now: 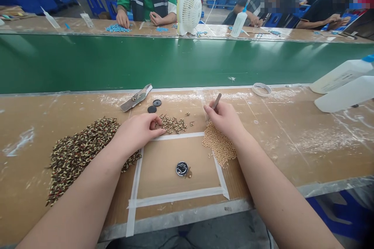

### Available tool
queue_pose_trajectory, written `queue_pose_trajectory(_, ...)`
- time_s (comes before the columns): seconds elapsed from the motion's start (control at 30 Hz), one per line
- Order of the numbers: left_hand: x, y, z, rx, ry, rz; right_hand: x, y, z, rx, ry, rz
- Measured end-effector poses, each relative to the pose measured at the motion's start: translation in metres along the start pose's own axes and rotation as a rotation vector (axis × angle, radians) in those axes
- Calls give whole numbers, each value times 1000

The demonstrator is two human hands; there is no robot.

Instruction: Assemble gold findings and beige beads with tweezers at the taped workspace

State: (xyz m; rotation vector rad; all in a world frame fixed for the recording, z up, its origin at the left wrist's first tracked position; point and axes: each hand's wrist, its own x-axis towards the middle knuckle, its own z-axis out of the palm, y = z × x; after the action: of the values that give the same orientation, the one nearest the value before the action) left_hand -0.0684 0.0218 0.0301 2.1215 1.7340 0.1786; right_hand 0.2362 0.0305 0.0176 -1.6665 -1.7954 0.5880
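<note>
My right hand (pixel 226 118) grips a pair of metal tweezers (pixel 216 101), their tips pointing down at the edge of a heap of small tan beads (pixel 219 144). My left hand (pixel 137 130) is curled at the left side of a small loose pile of brass-coloured pieces (pixel 174 124). Its thumb and forefinger are nearly together, and what lies between them is too small to make out. On the board between my forearms, inside a white tape frame (pixel 181 196), is a small round black dish (pixel 182 168) with shiny dark contents and a brown smear beside it.
A large heap of dark and cream pieces (pixel 82 155) lies left. Two black discs (pixel 154 106), a camouflage-patterned strip (pixel 137 98), a tape roll (pixel 261 89) and white bottles (pixel 344 93) stand around. Beyond the green belt (pixel 146 62), co-workers sit near a fan (pixel 189 7).
</note>
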Motion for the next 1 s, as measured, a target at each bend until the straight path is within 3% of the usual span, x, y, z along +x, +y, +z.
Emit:
queue_pose_trajectory(0.23, -11, 21, -2, -103, 148, -20, -2, -4, 0, -104, -151, -5)
queue_pose_trajectory(0.4, -15, 31, 2, -201, 229, 36, -2, -3, 2, -124, -174, -38)
queue_pose_trajectory(0.53, -15, 35, 9, -363, 217, 84, -2, -1, 3, -40, -151, -56)
queue_pose_trajectory(0.63, -15, 40, 14, -551, 94, 99, -4, -3, 5, 234, -105, -81)
queue_pose_trajectory(0.8, -16, 48, 24, -966, -302, 36, -14, -13, 14, 806, -191, -144)
queue_pose_trajectory(0.9, -17, 50, 31, -1202, -471, 23, -19, -17, 21, 934, -286, -191)
queue_pose_trajectory(1.0, -17, 48, 35, -1306, -570, 37, -22, -17, 27, 978, -334, -180)
